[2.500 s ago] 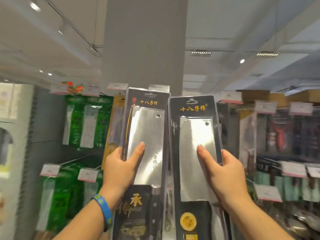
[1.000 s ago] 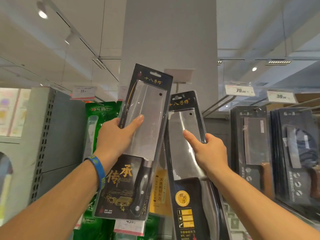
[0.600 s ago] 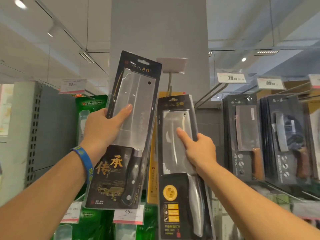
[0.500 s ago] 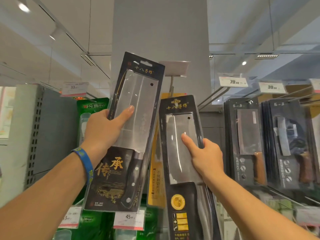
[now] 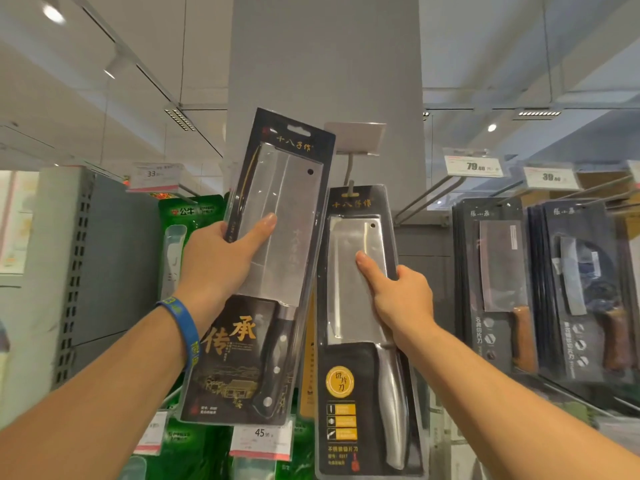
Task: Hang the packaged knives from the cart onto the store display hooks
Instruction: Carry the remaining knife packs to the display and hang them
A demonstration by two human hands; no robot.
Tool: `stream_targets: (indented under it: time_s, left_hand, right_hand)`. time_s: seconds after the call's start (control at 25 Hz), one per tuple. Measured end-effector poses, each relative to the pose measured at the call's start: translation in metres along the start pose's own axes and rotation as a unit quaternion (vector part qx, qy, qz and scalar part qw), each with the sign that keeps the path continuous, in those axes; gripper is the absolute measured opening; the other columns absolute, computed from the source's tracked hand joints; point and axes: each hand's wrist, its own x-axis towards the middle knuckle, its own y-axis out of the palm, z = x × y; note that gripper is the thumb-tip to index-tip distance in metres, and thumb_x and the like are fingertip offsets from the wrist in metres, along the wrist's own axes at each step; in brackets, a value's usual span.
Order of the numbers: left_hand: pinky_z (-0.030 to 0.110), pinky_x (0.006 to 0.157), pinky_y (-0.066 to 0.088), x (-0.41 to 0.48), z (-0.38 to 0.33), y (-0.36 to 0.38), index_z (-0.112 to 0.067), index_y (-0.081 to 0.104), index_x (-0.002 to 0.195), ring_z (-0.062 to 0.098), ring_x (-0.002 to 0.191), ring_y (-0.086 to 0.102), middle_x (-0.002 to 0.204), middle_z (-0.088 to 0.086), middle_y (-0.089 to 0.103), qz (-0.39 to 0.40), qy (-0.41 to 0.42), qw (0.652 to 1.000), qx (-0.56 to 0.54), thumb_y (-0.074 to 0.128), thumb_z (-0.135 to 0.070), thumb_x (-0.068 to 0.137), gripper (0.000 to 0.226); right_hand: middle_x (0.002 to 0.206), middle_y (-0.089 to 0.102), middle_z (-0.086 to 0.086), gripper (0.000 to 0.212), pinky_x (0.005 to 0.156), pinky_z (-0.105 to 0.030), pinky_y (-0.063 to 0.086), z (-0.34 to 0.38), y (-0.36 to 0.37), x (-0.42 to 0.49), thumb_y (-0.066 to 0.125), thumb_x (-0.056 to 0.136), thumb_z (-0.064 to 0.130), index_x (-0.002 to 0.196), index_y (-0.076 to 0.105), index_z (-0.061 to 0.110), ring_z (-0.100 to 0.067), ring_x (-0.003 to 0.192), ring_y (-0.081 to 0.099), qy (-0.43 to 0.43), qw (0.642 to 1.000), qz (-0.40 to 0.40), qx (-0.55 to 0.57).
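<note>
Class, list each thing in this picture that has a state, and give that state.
Left hand, gripping the black-handled knife pack.
Black-handled knife pack, tilted, held up, off any hook.
Right hand, gripping the steel-handled knife pack.
Steel-handled knife pack, upright, hang hole at the hook tip.
Wooden-handled knife packs, hanging, untouched.

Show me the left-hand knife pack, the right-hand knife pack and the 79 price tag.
left-hand knife pack (image 5: 289, 192): head view, blade window.
right-hand knife pack (image 5: 341, 275): head view, blade window.
79 price tag (image 5: 473, 166): head view, printed number.
</note>
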Motion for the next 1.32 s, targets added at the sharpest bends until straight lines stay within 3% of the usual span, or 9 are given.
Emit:
stream_targets:
  time_s: [0.12,0.28,0.4,0.52,0.6,0.68,0.92,1.0,1.32]
  left_hand:
    - [0.047,0.085,0.057,0.001,0.003,-0.001,-0.02,0.069,0.099,0.023,0.09,0.068,0.096,0.001,0.072,0.012,-0.005,1.0,-0.003,0.062,-0.078,0.07,0.066]
    - [0.048,0.095,0.053,0.005,0.005,-0.002,-0.012,0.062,0.126,0.027,0.108,0.065,0.119,0.006,0.068,0.029,-0.014,0.999,-0.007,0.059,-0.086,0.063,0.097]
    - [0.047,0.091,0.054,0.005,0.003,0.0,-0.014,0.068,0.109,0.024,0.096,0.067,0.103,0.003,0.071,0.018,-0.009,1.0,-0.001,0.06,-0.083,0.067,0.08]
    - [0.048,0.084,0.056,0.001,0.001,0.003,-0.018,0.069,0.093,0.022,0.084,0.067,0.089,0.003,0.071,0.016,-0.008,1.0,-0.004,0.062,-0.08,0.069,0.067]
    - [0.05,0.08,0.057,0.0,0.001,0.002,-0.014,0.07,0.091,0.025,0.08,0.068,0.086,0.007,0.071,0.014,0.001,1.0,-0.003,0.063,-0.078,0.07,0.068]
    - [0.052,0.078,0.057,0.0,0.002,0.002,-0.011,0.07,0.09,0.026,0.078,0.069,0.084,0.008,0.072,0.011,0.007,1.0,0.0,0.063,-0.078,0.071,0.069]
    - [0.046,0.082,0.056,-0.001,0.006,-0.001,-0.018,0.068,0.092,0.021,0.082,0.066,0.088,0.002,0.07,0.015,-0.004,1.0,0.017,0.058,-0.081,0.07,0.067]
    - [0.048,0.082,0.056,-0.001,0.006,-0.002,-0.019,0.068,0.09,0.021,0.081,0.067,0.087,0.003,0.07,0.01,-0.003,1.0,0.014,0.059,-0.08,0.07,0.065]
    - [0.039,0.07,0.056,-0.01,0.005,0.007,-0.02,0.069,0.083,0.018,0.075,0.067,0.08,0.0,0.071,0.017,-0.01,1.0,0.001,0.061,-0.079,0.07,0.062]
  right_hand:
    - [0.069,0.06,0.005,0.062,0.056,-0.031,0.047,0.002,0.0,-0.001,0.066,0.078,0.078,0.07,0.054,0.017,-0.013,0.065,0.058,-0.016,1.0,-0.008,-0.001]
    - [0.085,0.068,-0.02,0.089,0.07,-0.052,0.055,0.011,0.0,0.002,0.065,0.073,0.083,0.086,0.059,-0.005,-0.039,0.079,0.065,-0.046,0.999,-0.028,0.0]
    - [0.056,0.053,0.002,0.072,0.05,-0.037,0.041,0.008,0.001,-0.004,0.066,0.075,0.081,0.065,0.046,0.013,-0.023,0.055,0.051,-0.043,0.999,-0.025,-0.013]
    - [0.05,0.046,0.009,0.06,0.049,-0.028,0.033,0.005,0.005,-0.009,0.066,0.078,0.077,0.062,0.046,0.023,-0.01,0.05,0.044,-0.045,0.998,-0.037,-0.013]
    - [0.062,0.058,0.001,0.066,0.051,-0.039,0.043,0.008,0.005,-0.007,0.065,0.077,0.079,0.07,0.057,0.014,-0.021,0.058,0.055,-0.044,0.998,-0.036,0.006]
    - [0.086,0.069,-0.015,0.079,0.072,-0.053,0.058,0.012,0.006,-0.004,0.065,0.077,0.08,0.089,0.063,0.002,-0.035,0.08,0.067,-0.023,0.999,-0.021,0.014]
    - [0.088,0.068,-0.001,0.069,0.081,-0.048,0.058,0.002,0.007,-0.005,0.066,0.08,0.076,0.095,0.066,0.009,-0.024,0.083,0.066,0.002,1.0,-0.008,0.015]
    - [0.102,0.07,0.0,0.074,0.088,-0.047,0.057,-0.004,0.01,-0.001,0.063,0.079,0.079,0.111,0.067,0.013,-0.023,0.095,0.066,0.015,1.0,0.016,0.006]
    - [0.155,0.046,-0.013,0.106,0.11,-0.05,0.045,-0.008,0.025,0.03,0.054,0.083,0.081,0.158,0.031,0.01,-0.038,0.134,0.052,0.104,0.987,0.119,-0.042]
